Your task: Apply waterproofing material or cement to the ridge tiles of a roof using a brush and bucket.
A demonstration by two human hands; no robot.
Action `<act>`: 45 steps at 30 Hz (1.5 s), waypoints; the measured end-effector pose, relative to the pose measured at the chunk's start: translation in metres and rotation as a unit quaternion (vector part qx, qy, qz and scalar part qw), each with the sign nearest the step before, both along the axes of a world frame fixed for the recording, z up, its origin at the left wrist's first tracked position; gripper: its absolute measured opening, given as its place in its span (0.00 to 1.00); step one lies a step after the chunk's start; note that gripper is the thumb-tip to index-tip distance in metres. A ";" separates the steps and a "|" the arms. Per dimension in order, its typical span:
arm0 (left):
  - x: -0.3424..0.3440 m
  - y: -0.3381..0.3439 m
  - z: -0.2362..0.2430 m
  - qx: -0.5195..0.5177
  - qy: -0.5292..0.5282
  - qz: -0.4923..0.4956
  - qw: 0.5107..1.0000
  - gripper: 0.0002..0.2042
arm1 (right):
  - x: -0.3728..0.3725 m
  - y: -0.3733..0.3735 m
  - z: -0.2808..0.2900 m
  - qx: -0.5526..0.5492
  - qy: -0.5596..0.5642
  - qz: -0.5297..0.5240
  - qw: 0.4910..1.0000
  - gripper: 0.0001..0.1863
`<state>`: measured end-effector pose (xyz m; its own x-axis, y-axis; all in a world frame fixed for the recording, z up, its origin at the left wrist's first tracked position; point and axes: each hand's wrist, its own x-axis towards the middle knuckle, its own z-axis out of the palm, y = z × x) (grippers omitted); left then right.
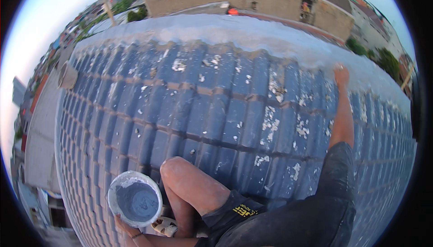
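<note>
While the left hand (122,225) grips the bucket (158,205), the right hand (341,74), grip unclear, lies well apart.

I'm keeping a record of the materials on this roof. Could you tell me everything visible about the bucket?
The bucket is round and pale, apparently plastic, its rim and inner wall smeared with whitish-grey residue. It is partly filled with thick-looking grey paste. Its mouth faces the camera, above the blue-grey roof tiles, left of the bent knee. The left hand is at its near edge, fingers mostly hidden. Its base is out of sight.
</note>
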<state>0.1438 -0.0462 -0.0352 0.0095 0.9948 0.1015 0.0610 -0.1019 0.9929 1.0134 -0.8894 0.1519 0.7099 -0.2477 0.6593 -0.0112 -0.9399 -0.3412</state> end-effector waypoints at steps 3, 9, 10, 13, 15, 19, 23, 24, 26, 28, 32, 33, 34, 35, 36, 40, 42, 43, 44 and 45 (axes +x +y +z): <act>0.041 -0.030 0.064 -0.013 -0.020 0.071 0.997 0.16 | -0.020 0.062 -0.019 -0.009 0.083 -0.095 0.992 0.15; 0.046 -0.023 0.059 0.027 0.009 0.060 0.998 0.14 | -0.008 0.220 -0.003 -0.030 0.011 0.155 0.987 0.13; 0.055 -0.025 0.060 0.031 0.029 0.055 0.998 0.14 | -0.006 0.244 0.003 -0.004 -0.007 0.222 0.975 0.13; 0.069 -0.043 0.076 0.026 0.028 0.050 0.998 0.13 | -0.029 0.338 0.025 0.163 -0.013 0.358 0.919 0.13; 0.078 -0.052 0.077 0.020 -0.031 0.023 0.999 0.11 | -0.047 0.383 0.034 0.207 0.006 0.393 0.896 0.12; 0.076 -0.054 0.065 0.013 -0.076 0.018 0.997 0.10 | -0.144 0.479 0.060 0.341 0.098 0.519 0.778 0.10; 0.063 -0.064 0.069 -0.007 -0.137 0.031 0.990 0.10 | -0.298 0.573 0.065 0.371 0.212 0.664 0.614 0.10; 0.068 -0.063 0.063 -0.012 -0.144 0.035 0.989 0.10 | -0.329 0.584 0.062 0.374 0.237 0.679 0.586 0.11; 0.070 -0.058 0.056 0.009 -0.092 0.041 0.995 0.14 | -0.395 0.606 0.060 0.383 0.327 0.704 0.501 0.11; 0.080 -0.062 0.063 0.021 -0.109 0.022 0.994 0.18 | -0.442 0.625 0.046 0.348 0.420 0.710 0.445 0.13; 0.080 -0.066 0.066 -0.001 -0.112 0.052 0.992 0.19 | -0.506 0.651 0.008 0.260 0.468 0.744 0.400 0.14; 0.083 -0.067 0.069 -0.016 -0.090 0.056 0.994 0.20 | -0.515 0.651 0.003 0.220 0.476 0.757 0.391 0.14; 0.080 -0.068 0.070 -0.030 -0.067 0.062 0.995 0.20 | -0.523 0.650 -0.001 0.213 0.477 0.759 0.388 0.14; 0.080 -0.068 0.071 -0.035 -0.040 0.072 0.996 0.20 | -0.529 0.648 -0.005 0.183 0.472 0.761 0.405 0.14; 0.078 -0.070 0.071 -0.038 -0.045 0.078 0.995 0.20 | -0.533 0.646 -0.007 0.153 0.467 0.761 0.423 0.15; 0.086 -0.080 0.093 -0.033 0.035 0.056 0.997 0.21 | -0.541 0.636 -0.003 0.200 0.508 0.711 0.443 0.15; 0.088 -0.084 0.101 -0.033 0.057 0.080 0.995 0.22 | -0.547 0.632 0.010 0.196 0.497 0.709 0.460 0.15; 0.086 -0.083 0.099 -0.034 0.052 0.086 0.994 0.21 | -0.550 0.631 0.017 0.201 0.482 0.707 0.477 0.15; 0.086 -0.083 0.104 -0.043 0.054 0.095 0.993 0.21 | -0.553 0.630 0.023 0.193 0.492 0.707 0.471 0.15; 0.087 -0.082 0.108 -0.024 0.074 0.094 0.993 0.21 | -0.554 0.630 0.028 0.173 0.453 0.708 0.513 0.15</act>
